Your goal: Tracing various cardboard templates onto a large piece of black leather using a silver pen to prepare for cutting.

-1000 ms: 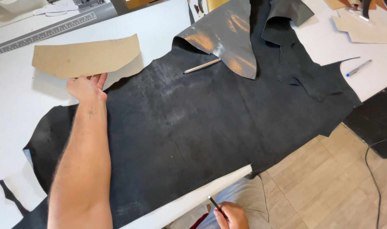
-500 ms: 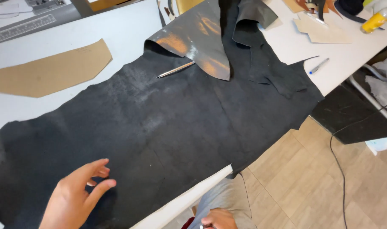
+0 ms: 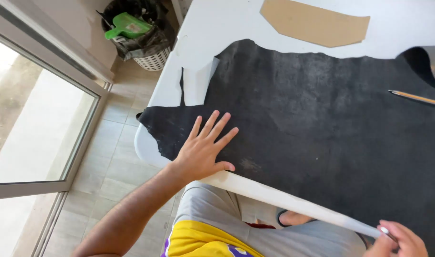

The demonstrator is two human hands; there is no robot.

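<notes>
A large black leather hide (image 3: 317,119) lies spread over a white table (image 3: 212,28), its left end hanging over the table's corner. My left hand (image 3: 205,147) rests flat on the hide near the front edge, fingers spread. My right hand (image 3: 398,240) is at the bottom right by the table's edge, closed around a thin pen-like tool. A tan cardboard pattern (image 3: 315,21) lies on the table beyond the hide. A pencil (image 3: 417,98) lies on the hide at the right.
A white wicker basket (image 3: 141,40) lined with a dark bag and holding a green dustpan stands on the tiled floor left of the table. A glass sliding door (image 3: 41,109) runs along the left. A folded part of the hide (image 3: 429,62) shows at the right edge.
The view has swung left toward the hide's left end. My left hand has come down from the cardboard pattern to lie flat on the hide near the front edge.
</notes>
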